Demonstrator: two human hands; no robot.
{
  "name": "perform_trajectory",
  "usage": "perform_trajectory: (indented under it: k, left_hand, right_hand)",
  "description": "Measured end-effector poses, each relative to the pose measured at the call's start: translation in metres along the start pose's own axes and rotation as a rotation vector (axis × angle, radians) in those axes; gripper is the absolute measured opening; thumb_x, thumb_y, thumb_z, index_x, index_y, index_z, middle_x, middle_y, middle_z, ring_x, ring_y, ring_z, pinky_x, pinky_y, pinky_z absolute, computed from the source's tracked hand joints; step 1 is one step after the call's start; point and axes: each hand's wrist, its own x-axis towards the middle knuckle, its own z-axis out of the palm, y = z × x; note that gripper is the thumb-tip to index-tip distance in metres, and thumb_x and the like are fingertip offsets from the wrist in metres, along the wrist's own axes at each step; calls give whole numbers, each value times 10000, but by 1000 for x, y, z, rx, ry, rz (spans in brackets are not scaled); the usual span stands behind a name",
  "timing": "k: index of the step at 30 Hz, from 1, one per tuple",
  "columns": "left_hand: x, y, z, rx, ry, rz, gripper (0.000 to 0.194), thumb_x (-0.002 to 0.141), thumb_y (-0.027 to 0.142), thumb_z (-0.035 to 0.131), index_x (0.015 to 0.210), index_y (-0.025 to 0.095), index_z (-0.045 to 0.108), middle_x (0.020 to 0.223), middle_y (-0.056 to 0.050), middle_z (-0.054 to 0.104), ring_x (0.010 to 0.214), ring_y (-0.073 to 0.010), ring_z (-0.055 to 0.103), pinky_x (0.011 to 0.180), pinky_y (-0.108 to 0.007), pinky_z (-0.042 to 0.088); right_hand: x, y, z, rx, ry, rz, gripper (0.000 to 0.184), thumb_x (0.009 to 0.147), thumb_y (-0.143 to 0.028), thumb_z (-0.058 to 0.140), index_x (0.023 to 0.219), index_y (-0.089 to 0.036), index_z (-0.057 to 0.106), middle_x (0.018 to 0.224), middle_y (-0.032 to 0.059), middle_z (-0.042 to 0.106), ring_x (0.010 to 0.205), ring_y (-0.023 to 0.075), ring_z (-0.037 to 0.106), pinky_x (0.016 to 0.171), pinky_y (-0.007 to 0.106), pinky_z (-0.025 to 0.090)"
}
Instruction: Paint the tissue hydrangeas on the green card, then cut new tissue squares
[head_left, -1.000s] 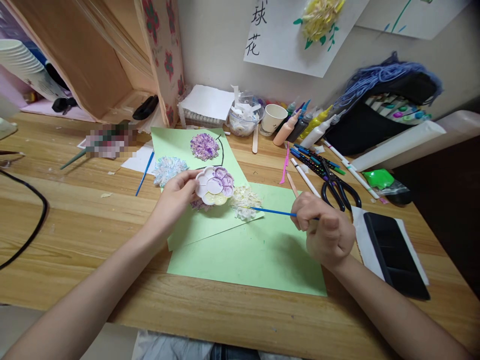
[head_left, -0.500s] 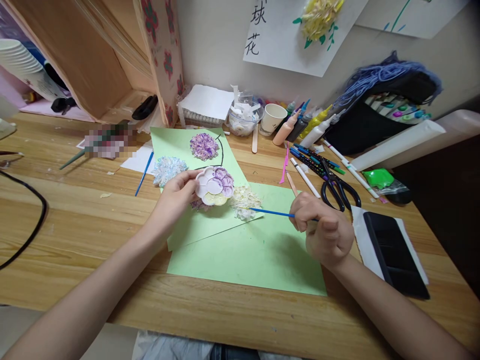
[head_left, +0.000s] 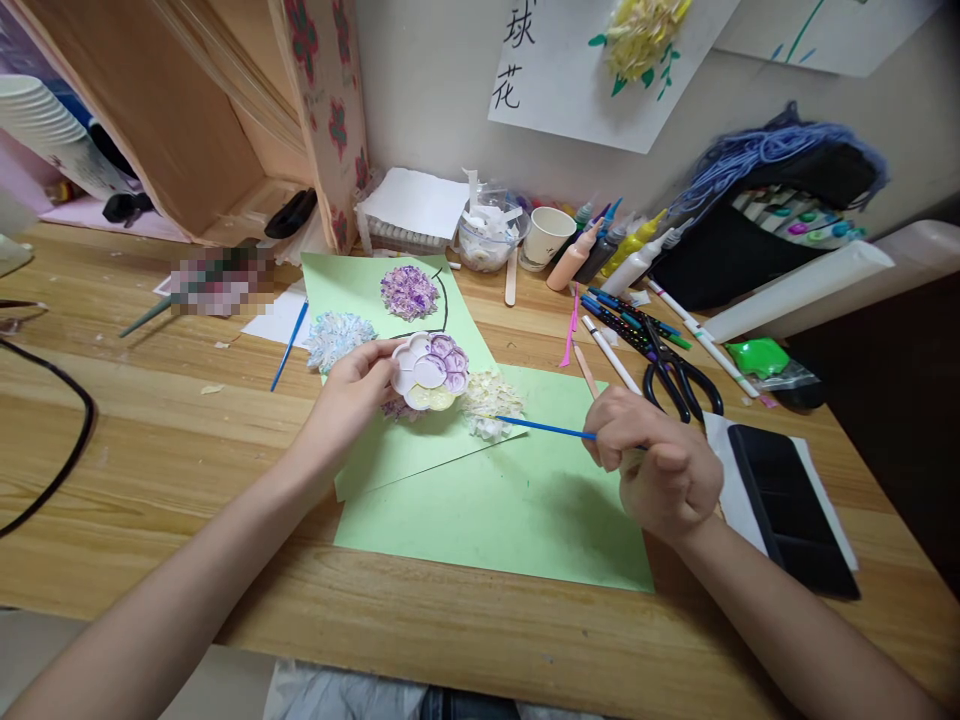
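My left hand point(head_left: 361, 385) pinches the edge of a white flower-shaped paint palette point(head_left: 430, 372), whose wells carry purple and pale yellow paint. In my right hand point(head_left: 660, 460) is a thin blue paintbrush point(head_left: 551, 428), its tip over a cream paper flower point(head_left: 491, 402); whether the bristles touch it I cannot tell. That flower sits on the upper green sheet point(head_left: 397, 460), along with a purple flower point(head_left: 409, 292) and a drawn black stem. A light blue flower point(head_left: 341, 340) lies at the sheet's left edge. Another purple flower is mostly hidden under the palette.
A second green sheet point(head_left: 525, 530) lies nearer me. To the right are black scissors point(head_left: 682, 385), markers, and a black tray point(head_left: 787, 510). Paint bottles point(head_left: 577, 262), a paper cup point(head_left: 547, 238) and a bowl of paper scraps point(head_left: 487, 240) line the wall. Another blue brush point(head_left: 289, 345) lies left.
My right hand has shifted slightly right and the brush tip has moved a little on the cream flower. My left hand and the palette stay nearly still.
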Motion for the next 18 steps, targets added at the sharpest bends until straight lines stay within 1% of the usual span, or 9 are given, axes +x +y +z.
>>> perform_trajectory:
  k: [4,9,13,15,16,18]
  left_hand:
    - [0,0,0,2,-5,2,368,715,253,598,1063,149,660,883,-41,672,757,-133,589,695,-238,485]
    - [1,1,0,11,-2,3,361,719,245,586,1059,147,660,867,-40,668,733,-132,583,683,-248,493]
    - [0,1,0,26,5,8,357,724,235,573,1057,143,662,857,-43,665,706,-132,570,657,-249,486]
    - [-1,0,1,28,-6,7,358,727,226,564,1061,142,661,843,-40,661,689,-130,562,629,-239,475]
    - [-1,0,2,31,-16,3,360,728,222,559,1064,141,659,826,-37,655,669,-126,554,607,-233,466]
    - [-3,-1,4,37,-39,-7,366,728,220,553,1068,132,654,781,-30,640,616,-117,528,562,-226,445]
  right_hand:
    - [1,0,2,-46,-72,-14,411,972,-359,276,661,-180,476,570,11,459,548,129,424,537,290,323]
    - [-3,0,-1,-30,0,-20,428,973,-379,267,652,-185,474,549,0,449,527,127,421,542,297,319]
    - [-8,-1,-4,25,107,-38,473,965,-412,264,596,-199,469,522,5,455,505,140,419,529,316,310]
    - [-9,-2,-3,37,154,-52,466,965,-403,263,613,-209,500,525,10,489,503,148,440,532,325,327]
    - [-9,-2,-2,41,153,-60,452,965,-398,263,649,-213,528,539,12,515,507,150,458,537,328,342]
    - [-6,-3,0,49,81,-70,415,966,-383,266,744,-211,572,589,23,569,537,155,504,558,332,378]
